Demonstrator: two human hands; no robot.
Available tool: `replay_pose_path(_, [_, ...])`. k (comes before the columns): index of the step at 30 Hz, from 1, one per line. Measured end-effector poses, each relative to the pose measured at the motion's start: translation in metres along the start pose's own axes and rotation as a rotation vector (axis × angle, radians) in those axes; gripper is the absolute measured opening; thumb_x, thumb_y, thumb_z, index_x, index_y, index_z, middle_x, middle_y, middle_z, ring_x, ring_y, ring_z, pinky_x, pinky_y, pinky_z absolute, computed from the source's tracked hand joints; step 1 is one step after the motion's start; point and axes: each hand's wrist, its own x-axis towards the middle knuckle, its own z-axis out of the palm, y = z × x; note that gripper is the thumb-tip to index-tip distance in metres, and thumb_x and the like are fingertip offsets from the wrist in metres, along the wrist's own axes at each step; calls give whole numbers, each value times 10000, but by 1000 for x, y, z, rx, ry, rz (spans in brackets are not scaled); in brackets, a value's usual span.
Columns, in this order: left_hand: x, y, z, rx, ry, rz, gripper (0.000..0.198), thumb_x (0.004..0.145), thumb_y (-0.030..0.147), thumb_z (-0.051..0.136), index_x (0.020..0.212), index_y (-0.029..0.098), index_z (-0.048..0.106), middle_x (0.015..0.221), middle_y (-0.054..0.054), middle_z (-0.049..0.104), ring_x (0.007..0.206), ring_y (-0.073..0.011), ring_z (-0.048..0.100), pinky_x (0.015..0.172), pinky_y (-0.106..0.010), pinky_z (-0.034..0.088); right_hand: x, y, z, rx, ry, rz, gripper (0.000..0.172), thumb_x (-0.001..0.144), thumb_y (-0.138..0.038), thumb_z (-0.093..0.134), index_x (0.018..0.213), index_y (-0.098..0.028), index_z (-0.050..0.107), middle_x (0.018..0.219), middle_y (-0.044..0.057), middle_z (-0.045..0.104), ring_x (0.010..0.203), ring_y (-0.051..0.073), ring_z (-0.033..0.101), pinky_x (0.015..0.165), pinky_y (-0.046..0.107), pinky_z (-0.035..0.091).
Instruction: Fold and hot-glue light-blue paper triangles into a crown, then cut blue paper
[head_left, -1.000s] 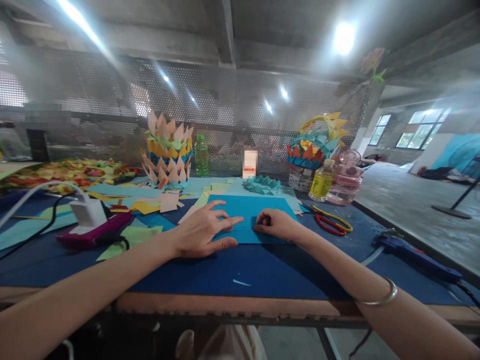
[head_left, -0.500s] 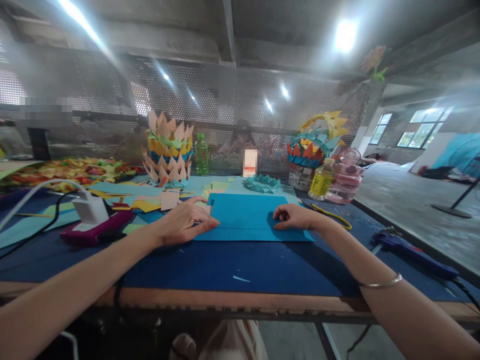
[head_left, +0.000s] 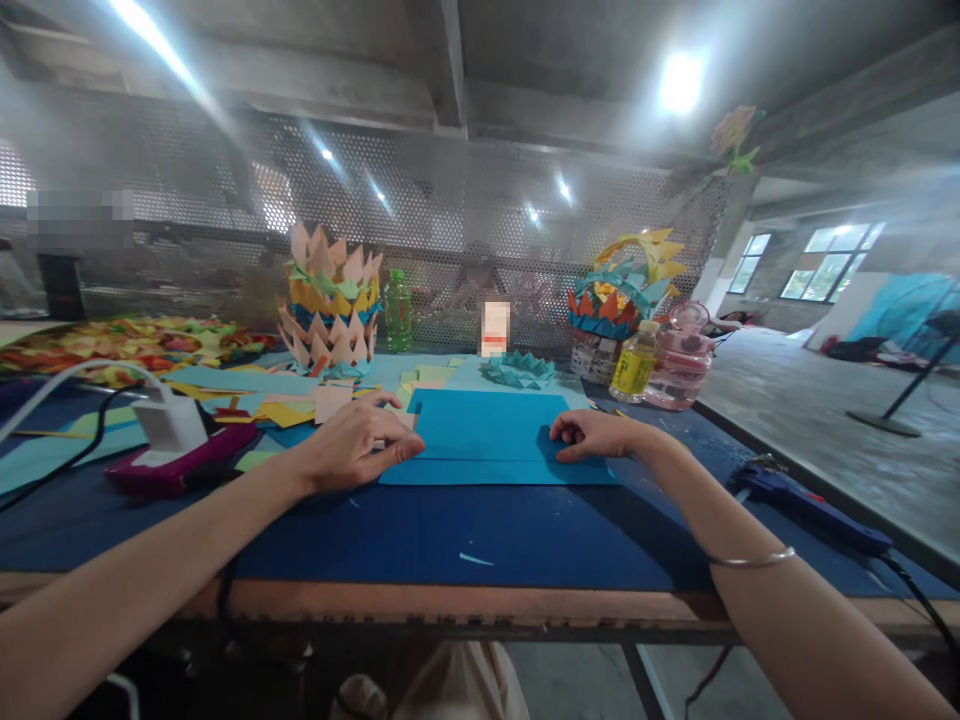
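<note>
Blue paper (head_left: pixel 480 425) lies flat on the dark blue table mat, with a line running across it near its front edge. My left hand (head_left: pixel 367 440) rests at the paper's left side, fingers apart and thumb reaching onto it. At the right side is my right hand (head_left: pixel 589 436), its fingers curled in toward the thumb over the paper; whether anything is between them is too small to tell.
A magenta power strip (head_left: pixel 180 465) with a white plug sits left. Behind stand pointed paper crowns (head_left: pixel 330 300), a green bottle (head_left: pixel 398 310), a teal paper ring (head_left: pixel 517 368), a yellow bottle (head_left: pixel 632 368) and a pink bottle (head_left: pixel 679 370). A glue gun (head_left: pixel 814 505) lies right.
The whole view has shifted slightly, so things appear a little further left. My left hand has slid slightly outward from the paper's middle. My right hand keeps nearly the same curled pose.
</note>
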Motion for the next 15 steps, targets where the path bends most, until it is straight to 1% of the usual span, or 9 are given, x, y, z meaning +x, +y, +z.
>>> replay_pose_path(3, [1,-8,2,74,22,37,377,916,437,417,851,239,731,715,-7,718,732,-197,635,958,-424,390,1,4,-2,55,-25,-38,254,648,-193,678,900,-169,659,754,5,598,681,130,536,614,239,440])
replay_pose_path(4, [1,-10,2,91,54,19,396,925,427,394,846,231,729,719,-12,719,726,-197,632,934,-416,403,2,6,-2,63,-17,-38,243,672,-193,650,913,-161,660,758,8,609,687,129,542,622,238,441])
replay_pose_path(6, [4,-13,3,120,128,-57,434,935,429,363,827,216,725,720,-27,718,741,-208,630,899,-405,419,5,7,0,50,48,-11,220,727,-197,583,928,-147,661,747,14,622,669,129,540,614,243,430])
replay_pose_path(8, [6,-14,4,121,169,-151,462,934,464,355,811,206,718,742,-41,721,780,-224,633,866,-384,436,9,8,4,-2,159,30,217,762,-192,530,922,-137,666,719,20,627,645,137,536,603,253,414])
replay_pose_path(11, [9,-12,6,49,147,-254,482,926,520,344,893,197,700,869,-57,727,846,-233,641,798,-334,468,14,8,11,-115,289,54,209,787,-198,514,915,-142,670,738,34,650,676,158,564,628,259,409])
replay_pose_path(13, [10,-12,8,15,124,-312,506,923,548,325,991,187,672,981,-74,713,920,-246,636,799,-330,472,16,7,15,-166,326,49,203,816,-229,513,926,-149,662,782,46,668,715,165,583,645,255,408])
replay_pose_path(15, [11,-13,10,-13,103,-370,541,916,576,306,1074,173,632,1068,-93,689,997,-265,620,833,-345,464,15,6,18,-194,346,60,203,843,-265,506,936,-158,651,812,54,679,734,166,591,650,253,404])
